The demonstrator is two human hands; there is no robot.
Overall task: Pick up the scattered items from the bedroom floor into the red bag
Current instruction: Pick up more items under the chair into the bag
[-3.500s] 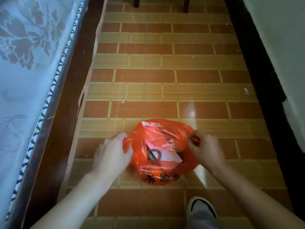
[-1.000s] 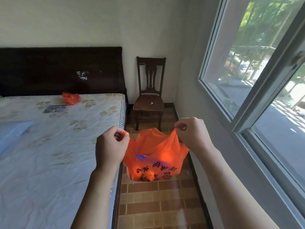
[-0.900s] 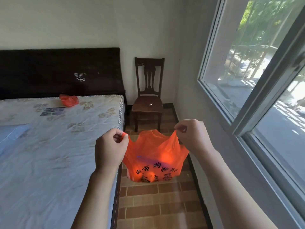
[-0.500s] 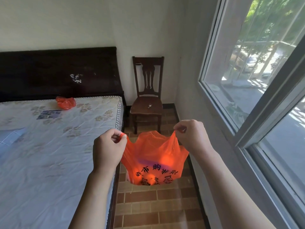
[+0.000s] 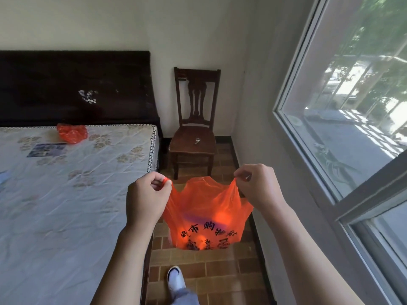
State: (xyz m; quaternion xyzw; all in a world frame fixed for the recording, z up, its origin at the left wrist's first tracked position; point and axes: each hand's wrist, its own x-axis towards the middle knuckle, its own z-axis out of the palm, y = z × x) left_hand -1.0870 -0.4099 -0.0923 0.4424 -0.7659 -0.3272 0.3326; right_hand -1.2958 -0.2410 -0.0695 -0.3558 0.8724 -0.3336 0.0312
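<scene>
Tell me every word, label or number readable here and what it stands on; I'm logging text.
Red bag, held up by left hand and right hand: black Chinese characters; "购" reads, the rest too warped.
Printed sheet on the mattress: too small to read.

Bed [image 5: 66, 194] fills left side, w/ pale floral mattress cover, wrinkled, patterned trim along its right edge. Dark headboard [image 5: 74, 86] at far end against wall, small whitish mark near its middle. On mattress, far end: crumpled small red plastic bag [image 5: 72, 132], and just near of it a flat blue-ish printed sheet [image 5: 47, 149]. Dark wooden chair [image 5: 195, 126] stands at far wall, right of bed, carved back upright; small metallic item [image 5: 197, 140] on its seat, too small to ID. Brown brick-pattern tile floor [image 5: 204, 267] runs btwn bed and right wall. Big window [image 5: 352, 111] on right, white frame; trees and sunlit pavement outside. White shoe [image 5: 175, 279] on floor, near edge.
</scene>
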